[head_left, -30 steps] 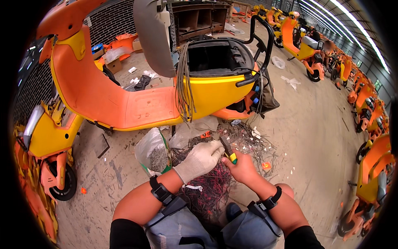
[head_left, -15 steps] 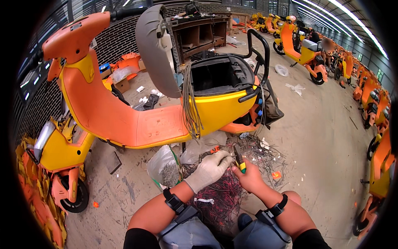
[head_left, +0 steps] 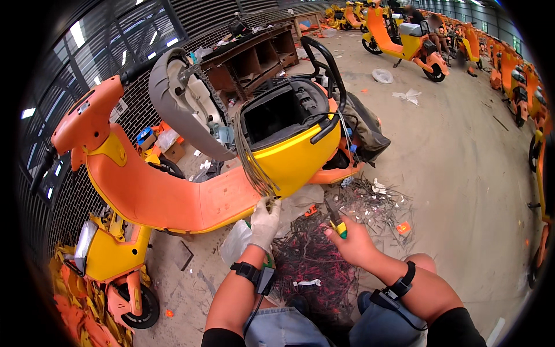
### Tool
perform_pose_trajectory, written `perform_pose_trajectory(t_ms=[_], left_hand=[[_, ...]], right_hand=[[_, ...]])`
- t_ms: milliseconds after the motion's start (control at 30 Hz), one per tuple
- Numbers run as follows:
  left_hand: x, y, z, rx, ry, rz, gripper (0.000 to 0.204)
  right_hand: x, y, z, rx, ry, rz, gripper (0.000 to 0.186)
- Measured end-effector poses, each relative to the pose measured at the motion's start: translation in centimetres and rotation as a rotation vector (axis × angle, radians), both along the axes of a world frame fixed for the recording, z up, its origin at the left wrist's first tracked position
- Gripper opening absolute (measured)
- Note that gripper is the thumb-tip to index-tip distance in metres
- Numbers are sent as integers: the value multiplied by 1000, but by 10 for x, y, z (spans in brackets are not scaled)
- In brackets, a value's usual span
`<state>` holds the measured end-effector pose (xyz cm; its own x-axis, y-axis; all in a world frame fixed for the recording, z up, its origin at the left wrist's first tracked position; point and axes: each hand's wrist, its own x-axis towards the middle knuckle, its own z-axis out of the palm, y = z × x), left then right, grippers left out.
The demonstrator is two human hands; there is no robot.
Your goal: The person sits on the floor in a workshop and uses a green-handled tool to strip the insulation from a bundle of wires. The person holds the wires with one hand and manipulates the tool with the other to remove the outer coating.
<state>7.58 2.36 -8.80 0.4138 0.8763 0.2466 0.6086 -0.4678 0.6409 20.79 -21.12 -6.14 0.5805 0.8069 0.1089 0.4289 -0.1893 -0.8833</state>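
A bundle of thin grey cables [head_left: 250, 165] drapes from the open seat box down the side of a yellow and orange scooter [head_left: 298, 153]. My left hand [head_left: 266, 224], in a pale work glove, has its fingertips closed at the bundle's lower ends. To its right, my bare right hand [head_left: 354, 240] is wrapped around a pair of pliers [head_left: 336, 222] with yellow and green handles, jaws pointing up and away. The pliers touch no cable. Below both hands lies a heap of black and reddish wire scraps [head_left: 312, 266].
A white plastic bag [head_left: 234, 243] stands beside my left wrist. The scooter's grey seat [head_left: 173, 107] is tipped up. Another yellow scooter body [head_left: 115, 254] is at left. A wooden cabinet [head_left: 248, 63] stands behind; more scooters and a seated person are at the far right.
My left hand has moved away from the pliers, up and left to the hanging cable ends. My right hand still grips the pliers, slightly further right. The view has tilted and shifted.
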Motion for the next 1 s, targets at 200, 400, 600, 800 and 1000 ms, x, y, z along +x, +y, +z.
perform_pose_trajectory(t_ms=[200, 400, 600, 800, 1000], left_hand=[[1, 59, 3, 159, -92, 195, 77], [33, 99, -1, -73, -227, 139, 113], [54, 104, -4, 18, -318, 238, 87], [46, 97, -5, 125, -203, 292, 42], [45, 78, 15, 169, -228, 326, 39]], right_hand=[[3, -21, 15, -13, 30, 24, 42], [19, -41, 10, -31, 10, -13, 40], [37, -52, -4, -13, 165, -107, 31], [39, -49, 5, -60, 315, -104, 22], [24, -40, 7, -23, 287, -65, 19]])
